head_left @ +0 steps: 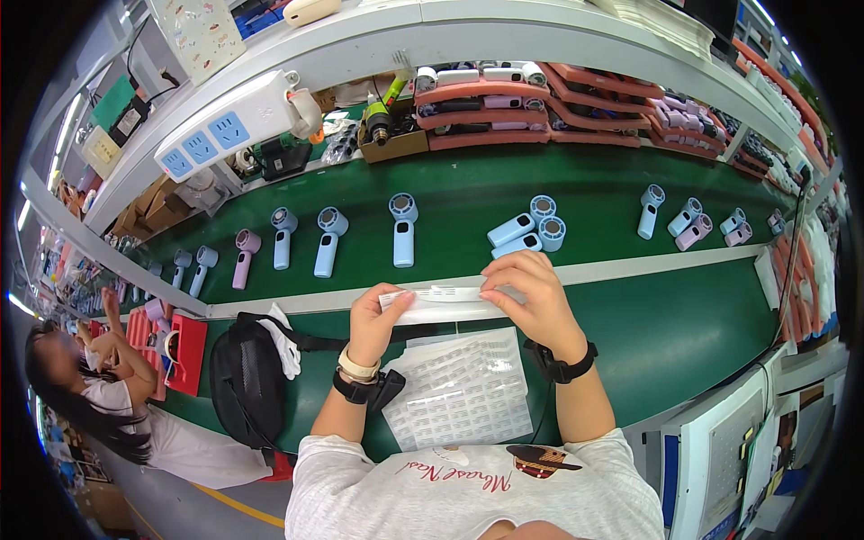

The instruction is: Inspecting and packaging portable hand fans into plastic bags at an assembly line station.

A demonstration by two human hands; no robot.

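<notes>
At the frame's centre, the left hand (pixel 376 321) and right hand (pixel 533 297) each pinch an end of a white label strip (pixel 443 304), grip clenched on it, above a label sheet (pixel 461 389) on the green table (pixel 684 333); handheld fans (pixel 403 229) lie beyond.

Factory assembly line. A green conveyor belt (pixel 504 193) carries rows of handheld fans (pixel 402 229); behind the belt stand stacked pink trays (pixel 490 112) of parts, above it a power strip (pixel 236 121), beside it a seated co-worker (pixel 99 396).

white paper label strip (pixel 443 303), matt green belt (pixel 504 193), smooth plastic fans (pixel 403 229)
</notes>
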